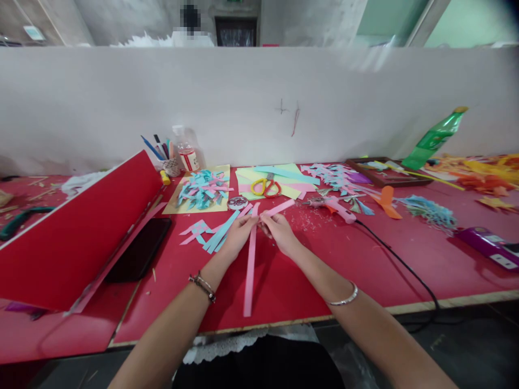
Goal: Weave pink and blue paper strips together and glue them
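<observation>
Red table (pixel 292 294). Left hand (pixel 240 233) and right hand (pixel 279 229) pinch pink strips (pixel 250 270); scissors (pixel 266 185) at their 12 o'clock, glue gun (pixel 343 210) at 3.

Light diffuse, moderately bright. Pale glare streaks, top of partition (pixel 243 97), between 1 and 2 o'clock. Soft shadow beside pink strip (pixel 250 270), 6 o'clock. Floor (pixel 478 351) dim, 4 o'clock. Dark corner, 2 o'clock; pixelated patch, 11 o'clock. Wide-angle stretch at edges.

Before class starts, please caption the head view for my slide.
Left hand and right hand hold pink strips above a red table, scissors beyond.
</observation>
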### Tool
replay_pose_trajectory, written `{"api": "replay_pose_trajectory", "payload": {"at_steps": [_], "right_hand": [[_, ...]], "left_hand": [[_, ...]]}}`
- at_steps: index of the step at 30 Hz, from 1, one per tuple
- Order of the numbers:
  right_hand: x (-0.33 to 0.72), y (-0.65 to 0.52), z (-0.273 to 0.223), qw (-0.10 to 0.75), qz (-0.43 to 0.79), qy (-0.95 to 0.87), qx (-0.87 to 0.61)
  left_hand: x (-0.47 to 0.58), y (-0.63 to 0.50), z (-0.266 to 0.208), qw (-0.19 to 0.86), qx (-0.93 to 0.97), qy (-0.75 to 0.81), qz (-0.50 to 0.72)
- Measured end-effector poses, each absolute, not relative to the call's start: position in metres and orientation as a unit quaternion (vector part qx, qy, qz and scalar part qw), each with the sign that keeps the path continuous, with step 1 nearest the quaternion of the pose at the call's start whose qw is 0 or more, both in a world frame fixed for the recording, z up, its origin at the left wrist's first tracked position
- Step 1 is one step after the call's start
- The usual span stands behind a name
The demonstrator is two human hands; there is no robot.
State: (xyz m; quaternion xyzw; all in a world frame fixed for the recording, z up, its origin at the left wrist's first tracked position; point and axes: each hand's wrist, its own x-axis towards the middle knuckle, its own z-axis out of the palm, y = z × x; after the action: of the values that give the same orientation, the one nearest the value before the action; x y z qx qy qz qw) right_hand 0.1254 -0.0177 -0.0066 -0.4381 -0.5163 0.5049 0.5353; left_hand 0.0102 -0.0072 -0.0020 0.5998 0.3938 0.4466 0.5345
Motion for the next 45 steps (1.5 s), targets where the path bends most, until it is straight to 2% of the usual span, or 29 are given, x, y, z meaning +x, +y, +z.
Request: {"api": "replay_pose_trajectory", "payload": {"at_steps": [4, 9, 16, 23, 31, 36, 45], "right_hand": [[0.1259, -0.0167, -0.0076, 0.548, 0.511, -0.485, -0.451], [0.1247, -0.019, -0.003, 0.519, 0.491, -0.531, -0.455], [0.1249, -0.0204, -0.0023, 0.492, 0.455, -0.581, -0.462], [0.1223, -0.0228, 0.0006, 0.498, 0.492, -0.556, -0.449], [0.1233, -0.023, -0.0026, 0.499, 0.458, -0.565, -0.471], [0.1248, -0.0214, -0.0018, 0.552, 0.446, -0.525, -0.47], [0.1237, -0.0232, -0.0009, 0.505, 0.443, -0.562, -0.483]], "left_hand": [[0.0088, -0.0073, 0.0006, 0.555, 0.591, 0.402, 0.425], [0.0088, -0.0074, -0.0017, 0.459, 0.648, 0.415, 0.443], [0.0105, -0.006, -0.006, 0.383, 0.647, 0.442, 0.489], [0.0117, -0.0075, -0.0061, 0.392, 0.658, 0.451, 0.458], [0.0117, -0.0119, -0.0007, 0.389, 0.61, 0.453, 0.52], [0.0138, -0.0142, -0.0007, 0.386, 0.683, 0.434, 0.443], [0.0118, -0.0141, -0.0015, 0.328, 0.672, 0.463, 0.476]]}}
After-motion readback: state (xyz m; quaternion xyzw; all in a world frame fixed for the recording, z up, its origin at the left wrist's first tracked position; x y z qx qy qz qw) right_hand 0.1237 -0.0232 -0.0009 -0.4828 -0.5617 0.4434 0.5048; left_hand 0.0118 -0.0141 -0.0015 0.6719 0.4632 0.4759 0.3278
